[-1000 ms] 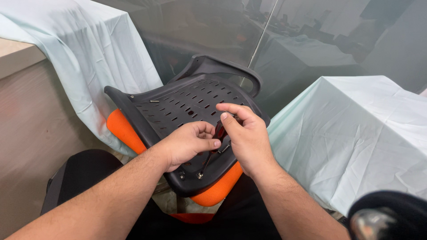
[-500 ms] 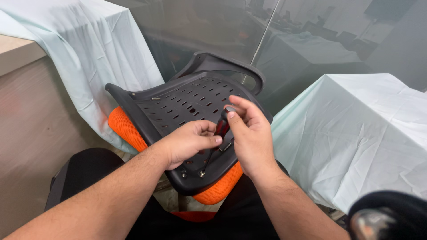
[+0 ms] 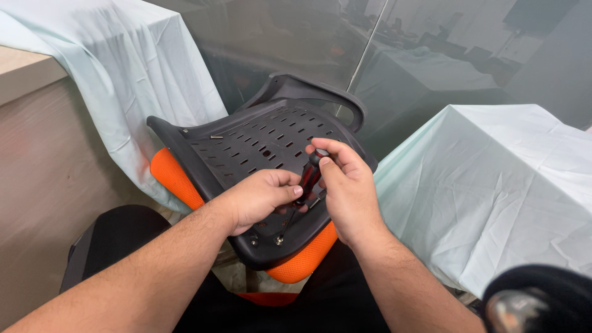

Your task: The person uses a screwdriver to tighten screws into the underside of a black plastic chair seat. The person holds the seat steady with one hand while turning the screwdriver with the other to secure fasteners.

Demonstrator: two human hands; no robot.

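I have a screwdriver [image 3: 308,177] with a dark red handle standing nearly upright between my two hands, its tip down on the black plastic seat pan [image 3: 246,145] that lies underside-up on my lap. My right hand [image 3: 345,188] wraps the handle from the right, thumb and forefinger closed around its black cap at the top. My left hand [image 3: 259,197] comes in from the left, fingers curled, fingertips pinching low on the shaft just beside the handle's bottom end. Both hands are closed on the tool; neither is spread open.

The pan is perforated with rows of short slots and rises away from me to a curved handle-like bar [image 3: 320,92] at its far edge. The orange mesh cushion [image 3: 302,262] shows beneath it at the near right and at the left edge. Two screw heads [image 3: 265,239] sit in the near rim of the pan, just below my left hand. One loose screw [image 3: 216,137] lies on the pan well to the far left, apart from both hands.

Pale green cloth drapes a surface [image 3: 505,179] to my right and another [image 3: 105,68] at the far left. A dark rounded object [image 3: 542,302] sits at the near right corner; what it is I cannot tell.
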